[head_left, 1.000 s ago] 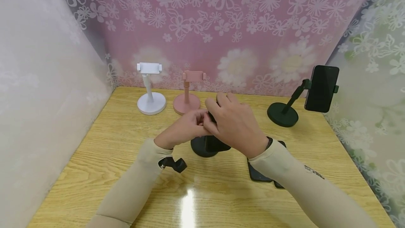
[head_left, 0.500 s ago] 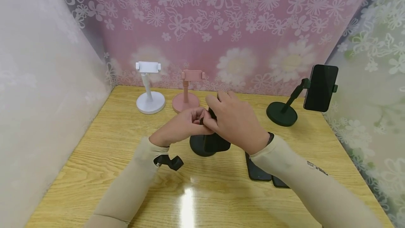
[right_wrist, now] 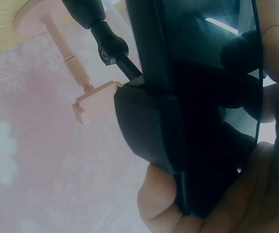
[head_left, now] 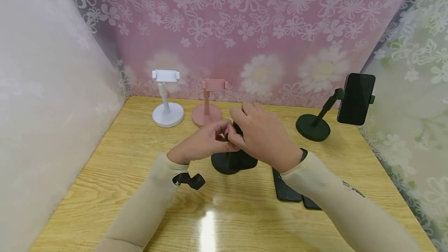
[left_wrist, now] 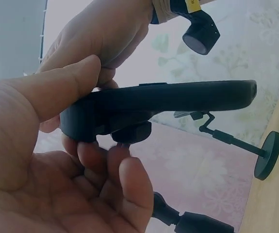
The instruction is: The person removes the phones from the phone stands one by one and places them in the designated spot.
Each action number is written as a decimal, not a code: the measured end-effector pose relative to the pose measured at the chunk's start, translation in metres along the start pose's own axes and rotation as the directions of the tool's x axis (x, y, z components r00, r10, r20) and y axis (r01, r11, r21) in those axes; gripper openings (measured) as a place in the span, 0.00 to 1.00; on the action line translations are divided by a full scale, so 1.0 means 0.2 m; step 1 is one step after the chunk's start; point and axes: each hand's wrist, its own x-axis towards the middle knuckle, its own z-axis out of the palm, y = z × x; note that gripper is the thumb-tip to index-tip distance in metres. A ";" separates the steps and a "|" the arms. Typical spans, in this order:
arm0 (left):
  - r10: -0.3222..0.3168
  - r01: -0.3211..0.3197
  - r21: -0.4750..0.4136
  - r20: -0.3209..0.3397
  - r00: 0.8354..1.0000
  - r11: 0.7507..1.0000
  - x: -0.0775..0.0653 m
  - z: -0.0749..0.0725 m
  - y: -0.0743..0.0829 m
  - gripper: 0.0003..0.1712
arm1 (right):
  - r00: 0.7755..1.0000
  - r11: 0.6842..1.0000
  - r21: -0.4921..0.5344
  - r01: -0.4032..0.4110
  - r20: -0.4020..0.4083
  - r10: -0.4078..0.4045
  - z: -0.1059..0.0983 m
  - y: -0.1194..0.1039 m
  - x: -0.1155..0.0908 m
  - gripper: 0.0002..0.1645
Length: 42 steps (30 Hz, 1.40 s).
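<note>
At the middle of the table a black phone stand (head_left: pixel 222 165) stands under both hands. A black smartphone (right_wrist: pixel 207 92) lies against its holder (right_wrist: pixel 146 126). My left hand (head_left: pixel 199 141) pinches the holder's end clamp (left_wrist: pixel 78 121), thumb on one side and curled fingers on the other, as the left wrist view shows. With curled fingers my right hand (head_left: pixel 262 135) grips the phone from the right. In the head view the hands hide most of the holder and the phone's upper part; the phone's lower end (head_left: pixel 246 160) shows below them.
A white phone stand (head_left: pixel 168 115) and a pink one (head_left: pixel 206 115) stand at the back left. A dark green stand (head_left: pixel 312 127) holding a phone (head_left: pixel 356 99) is at the back right. Two dark phones (head_left: pixel 287 189) lie flat, partly under the right forearm.
Both hands keep their hold on the phone and the holder. The right hand has shifted very slightly to the right; the stand stays in place.
</note>
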 end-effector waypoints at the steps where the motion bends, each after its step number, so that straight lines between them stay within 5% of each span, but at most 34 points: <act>1: 0.002 -0.002 -0.007 0.010 1.000 1.000 0.00 0.00 0.00 0.08 | 1.000 1.000 0.001 0.002 0.000 -0.002 0.00 0.00 0.00 0.13; 9: 0.023 -0.021 -0.029 0.075 0.997 0.999 0.02 0.01 0.01 0.11 | 0.999 1.000 0.010 0.015 0.029 -0.015 -0.02 0.01 0.00 0.12; 20: 0.042 -0.043 0.033 0.026 0.999 0.999 0.01 0.01 0.03 0.06 | 0.998 0.999 0.021 0.027 0.051 -0.028 -0.05 0.02 0.00 0.13; 42: 0.023 -0.023 0.003 0.052 0.998 1.000 0.00 0.00 0.01 0.10 | 0.993 0.994 0.008 0.107 -0.053 -0.106 0.01 0.05 -0.03 0.10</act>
